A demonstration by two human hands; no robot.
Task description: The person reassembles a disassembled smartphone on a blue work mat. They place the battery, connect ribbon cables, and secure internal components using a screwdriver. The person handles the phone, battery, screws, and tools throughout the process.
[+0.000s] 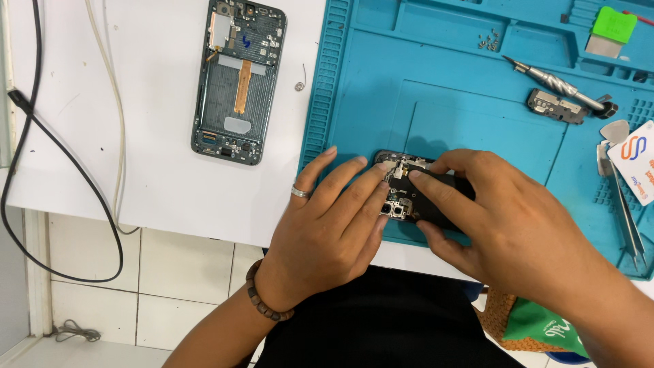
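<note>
An opened black phone [414,197] with its back cover off lies near the front edge of a blue work mat [477,123]. Camera modules and small metal parts show at its left end. My left hand [327,232], with a ring and a beaded bracelet, rests on that left end, fingertips on the inner parts. My right hand [504,218] grips the phone's body from the right, its index fingertip touching the parts near the top edge. Most of the phone's right half is hidden under my right hand.
A second opened phone frame [237,80] lies on the white table [157,157]. On the mat are a screwdriver [560,84], a small black part [556,106], tiny screws [488,41], tweezers [625,211], a pick [615,131], a card [637,160] and a green-topped block [612,31]. Cables [41,136] hang at the left.
</note>
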